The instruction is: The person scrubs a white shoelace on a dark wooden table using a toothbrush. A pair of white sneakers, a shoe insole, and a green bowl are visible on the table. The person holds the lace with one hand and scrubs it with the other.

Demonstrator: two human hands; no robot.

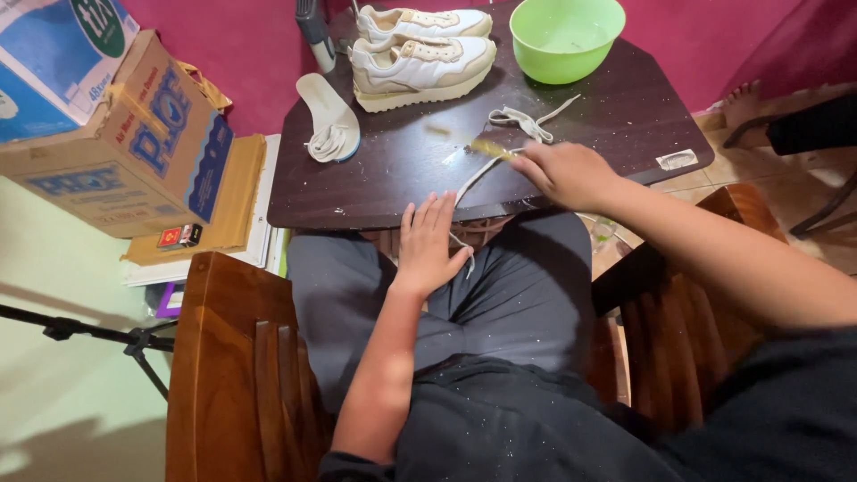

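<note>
1. Left hand (428,245): fingers straight and together, palm down, pressing one end of a white shoelace (479,174) against the near edge of the dark table (393,170); nothing is grasped.
2. Right hand (567,171): fingers curled around a small yellowish brush (491,148), blurred, whose tip meets the shoelace on the table top.
3. Shoelace: runs from the table's near edge, under the left hand, diagonally up past the right hand to a loose loop near the table's centre.
4. Pair of cream sneakers (420,49): at the table's far edge.
5. Green bowl (565,37): at the table's far right corner, just beside the sneakers.
6. Insole (328,116) with a bunched second lace: at the table's left side.
7. Cardboard boxes (125,134): stacked left of the table.
8. Wooden chair arms (232,357): on the near side of the table, flanking the person's lap.
</note>
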